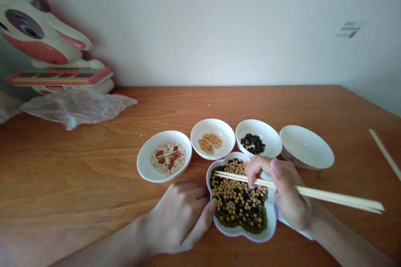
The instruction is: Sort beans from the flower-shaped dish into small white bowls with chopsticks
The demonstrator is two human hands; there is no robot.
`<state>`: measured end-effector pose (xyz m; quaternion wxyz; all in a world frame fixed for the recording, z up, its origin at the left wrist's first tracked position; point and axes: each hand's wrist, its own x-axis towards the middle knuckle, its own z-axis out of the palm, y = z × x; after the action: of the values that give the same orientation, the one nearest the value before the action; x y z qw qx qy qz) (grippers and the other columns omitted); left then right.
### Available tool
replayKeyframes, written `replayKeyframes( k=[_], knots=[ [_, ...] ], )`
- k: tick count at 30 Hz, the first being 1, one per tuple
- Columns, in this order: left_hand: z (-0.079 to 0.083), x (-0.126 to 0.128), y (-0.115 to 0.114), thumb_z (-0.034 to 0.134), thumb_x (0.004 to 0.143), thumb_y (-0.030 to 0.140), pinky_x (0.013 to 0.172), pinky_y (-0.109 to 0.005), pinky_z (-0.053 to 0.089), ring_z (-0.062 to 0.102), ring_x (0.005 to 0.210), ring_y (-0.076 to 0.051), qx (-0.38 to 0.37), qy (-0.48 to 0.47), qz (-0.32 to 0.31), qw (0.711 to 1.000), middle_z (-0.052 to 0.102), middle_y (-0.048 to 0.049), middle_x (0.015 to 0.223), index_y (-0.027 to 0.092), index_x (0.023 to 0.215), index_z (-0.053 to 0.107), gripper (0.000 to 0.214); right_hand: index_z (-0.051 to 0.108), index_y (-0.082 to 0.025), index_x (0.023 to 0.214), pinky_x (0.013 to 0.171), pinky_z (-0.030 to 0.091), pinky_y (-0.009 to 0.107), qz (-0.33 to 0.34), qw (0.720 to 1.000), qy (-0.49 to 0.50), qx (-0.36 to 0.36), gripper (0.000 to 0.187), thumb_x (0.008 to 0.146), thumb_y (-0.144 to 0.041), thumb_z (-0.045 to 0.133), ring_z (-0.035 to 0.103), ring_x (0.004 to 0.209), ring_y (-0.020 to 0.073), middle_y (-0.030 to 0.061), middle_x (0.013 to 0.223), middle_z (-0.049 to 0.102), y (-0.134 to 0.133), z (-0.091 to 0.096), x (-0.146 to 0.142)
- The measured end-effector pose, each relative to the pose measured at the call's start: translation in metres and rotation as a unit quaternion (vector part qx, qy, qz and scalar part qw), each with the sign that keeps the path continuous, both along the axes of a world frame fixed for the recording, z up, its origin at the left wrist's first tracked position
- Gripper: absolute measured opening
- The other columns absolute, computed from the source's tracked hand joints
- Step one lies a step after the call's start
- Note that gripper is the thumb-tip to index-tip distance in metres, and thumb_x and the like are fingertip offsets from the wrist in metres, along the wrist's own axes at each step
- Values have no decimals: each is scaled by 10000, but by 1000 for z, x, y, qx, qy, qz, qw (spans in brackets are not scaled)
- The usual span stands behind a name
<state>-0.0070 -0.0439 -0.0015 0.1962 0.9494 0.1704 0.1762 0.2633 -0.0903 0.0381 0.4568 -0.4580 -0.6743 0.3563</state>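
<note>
My right hand (288, 187) is closed around a pair of light wooden chopsticks (338, 198). Their tips lie close together over the left side of a scalloped white dish (250, 237) with a lilac rim. In that dish is a mix of yellow soybeans (230, 192), black beans and small green beans. My left hand (184, 217) is curled at the dish's left edge, its thumb on the rim and other fingertips hidden. Behind the dish stand white bowls: one with peanuts (169, 158), one with soybeans (210, 143), one with black beans (252, 144).
An empty white bowl (308, 148) stands at the row's right end. A crumpled clear plastic bag (78, 106) lies at back left before a cow-shaped toy keyboard (59, 50). A light stick (385, 154) lies at far right on the wooden table (78, 175); a wall is behind.
</note>
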Motion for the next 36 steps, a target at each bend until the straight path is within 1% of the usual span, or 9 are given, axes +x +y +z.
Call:
replayKeyframes(
  k=[4, 8, 10, 13, 16, 23, 28, 33, 36],
  knots=[
    [1, 0, -1, 320, 1143, 237, 605, -379, 360, 548, 613, -183, -3, 0, 4, 1000, 665, -49, 740, 199, 785, 574, 441, 664, -235, 827, 676, 429, 349, 5, 1000, 15, -8, 671, 1143, -616, 211, 587, 708, 203, 31, 752, 632, -1, -5, 3],
    [1, 1, -1, 339, 1146, 255, 607, -367, 338, 527, 591, -166, -3, -7, 7, 1000, 646, -35, 716, 196, 753, 563, 456, 666, -239, 809, 695, 430, 346, -1, 1000, 15, -10, 688, 1144, -621, 200, 605, 723, 197, 23, 758, 652, -3, -9, 5],
    [0, 1, 0, 355, 1146, 265, 604, -370, 327, 524, 587, -165, -3, -10, 10, 1000, 643, -35, 706, 196, 744, 562, 458, 665, -241, 815, 692, 423, 351, 4, 1000, 14, -9, 712, 1133, -650, 176, 590, 717, 198, 22, 754, 640, -3, -9, 5],
    [0, 1, 0, 369, 1143, 268, 601, -376, 314, 514, 580, -164, -5, -7, 11, 1000, 640, -33, 701, 197, 738, 562, 455, 666, -238, 839, 672, 406, 355, 20, 1000, 14, 1, 672, 1126, -657, 226, 561, 694, 195, 21, 750, 622, -4, -9, 4],
    [0, 0, 0, 366, 1145, 266, 602, -375, 310, 507, 581, -161, -4, -6, 6, 1000, 635, -32, 706, 195, 739, 564, 456, 674, -236, 847, 665, 396, 355, 20, 1000, 5, 2, 636, 1124, -646, 275, 569, 696, 194, 23, 752, 629, -4, -8, 4],
    [1, 0, 0, 340, 1153, 280, 612, -378, 306, 502, 588, -161, -5, 0, 5, 1000, 634, -35, 706, 196, 729, 554, 482, 684, -239, 857, 667, 432, 363, 33, 998, 31, -36, 720, 1071, -765, 242, 567, 698, 208, 36, 769, 633, -3, -14, 7],
    [-1, -1, 0, 339, 1152, 288, 617, -381, 312, 499, 594, -161, -4, 6, 3, 1000, 634, -31, 713, 197, 729, 552, 483, 677, -244, 856, 658, 453, 359, 29, 998, 19, -45, 708, 1090, -734, 223, 583, 706, 208, 38, 775, 635, -2, -13, 7],
    [0, -1, 0, 338, 1150, 286, 612, -385, 307, 501, 593, -163, -3, 9, 3, 1000, 634, -32, 705, 196, 725, 557, 487, 676, -263, 871, 640, 479, 382, 40, 999, 0, -32, 699, 1095, -723, 201, 601, 698, 227, 51, 773, 649, -1, -9, 6],
    [1, 0, 0, 338, 1151, 288, 609, -386, 309, 499, 588, -162, -2, 2, 4, 1000, 630, -32, 695, 197, 710, 551, 498, 688, -272, 887, 626, 484, 384, 39, 999, -13, -22, 664, 1116, -677, 213, 626, 693, 226, 50, 776, 667, -2, -8, 6]
  ],
)
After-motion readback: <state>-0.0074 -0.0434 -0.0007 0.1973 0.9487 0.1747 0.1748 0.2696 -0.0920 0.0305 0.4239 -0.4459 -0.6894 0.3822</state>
